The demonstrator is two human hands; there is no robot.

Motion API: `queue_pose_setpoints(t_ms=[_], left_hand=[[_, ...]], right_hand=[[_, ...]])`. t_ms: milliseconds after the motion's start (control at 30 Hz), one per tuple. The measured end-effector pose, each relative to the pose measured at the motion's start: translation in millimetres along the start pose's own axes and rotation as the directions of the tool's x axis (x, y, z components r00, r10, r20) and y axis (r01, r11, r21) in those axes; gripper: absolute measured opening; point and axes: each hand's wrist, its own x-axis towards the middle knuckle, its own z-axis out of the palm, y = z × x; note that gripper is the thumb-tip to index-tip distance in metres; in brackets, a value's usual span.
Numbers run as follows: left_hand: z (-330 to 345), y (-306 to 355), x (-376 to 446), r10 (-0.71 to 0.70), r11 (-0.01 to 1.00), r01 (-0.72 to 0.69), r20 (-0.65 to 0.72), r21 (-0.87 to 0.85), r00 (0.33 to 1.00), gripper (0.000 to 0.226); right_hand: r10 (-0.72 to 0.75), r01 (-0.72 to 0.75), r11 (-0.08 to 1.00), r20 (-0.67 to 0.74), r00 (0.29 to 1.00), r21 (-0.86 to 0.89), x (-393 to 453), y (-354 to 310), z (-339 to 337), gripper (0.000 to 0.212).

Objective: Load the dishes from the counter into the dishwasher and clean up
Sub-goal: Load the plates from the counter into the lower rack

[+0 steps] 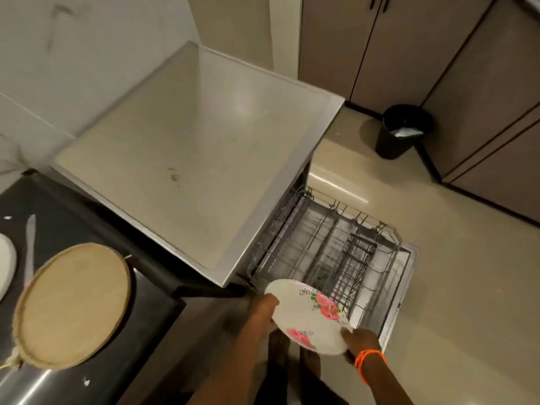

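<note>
I hold a white plate with pink roses point(306, 317) in both hands above the near corner of the pulled-out dishwasher rack point(327, 247). My left hand point(263, 308) grips the plate's left rim. On its lower right rim my right hand point(361, 340), with an orange wristband, grips too. The grey wire rack looks bare, with a cutlery basket point(358, 258) in its middle. The dishwasher door point(394, 311) lies open below it.
The dishwasher's grey top point(187, 159) fills the centre. On the dark counter point(73, 223) to the left lie a round woven mat point(73, 305), a knife point(29, 247) and a white dish edge point(5, 264). A black bin point(403, 130) stands by brown cabinets.
</note>
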Motion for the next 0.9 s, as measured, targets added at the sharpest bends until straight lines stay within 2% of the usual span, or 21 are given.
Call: queue_pose_setpoints(t_ms=[133, 200, 267, 300, 400, 500, 900], left_hand=[[-8, -41, 117, -0.043, 0.998, 0.04, -0.086, -0.044, 0.995, 0.063], [-11, -32, 119, -0.061, 0.995, 0.052, -0.115, -0.08, 0.991, 0.056], [-9, -18, 113, -0.054, 0.988, 0.037, -0.117, -0.148, 0.992, 0.03], [-9, -14, 118, -0.048, 0.984, 0.025, -0.126, -0.179, 0.991, 0.026], [-12, -12, 145, -0.052, 0.981, 0.022, -0.153, -0.195, 0.987, 0.027], [-12, -5, 170, -0.054, 0.978, 0.021, -0.158, -0.207, 0.986, 0.037], [-6, 7, 238, -0.062, 0.97, 0.029, -0.128, -0.242, 0.99, 0.04]], right_hand=[[0.041, -0.049, 0.994, 0.08, 0.996, 0.094, 4, -31, 40, 0.022], [0.06, -0.075, 0.973, 0.076, 0.995, 0.219, 8, -50, 61, 0.015], [0.078, -0.101, 0.936, 0.08, 0.994, 0.338, 26, -57, 89, 0.011], [0.087, -0.121, 0.924, 0.11, 0.99, 0.362, 35, -60, 102, 0.013], [0.148, -0.212, 0.875, 0.177, 0.973, 0.435, 51, -70, 129, 0.025], [0.181, -0.272, 0.82, 0.222, 0.958, 0.503, 67, -80, 149, 0.024], [0.194, -0.307, 0.731, 0.245, 0.95, 0.61, 114, -109, 184, 0.02]])
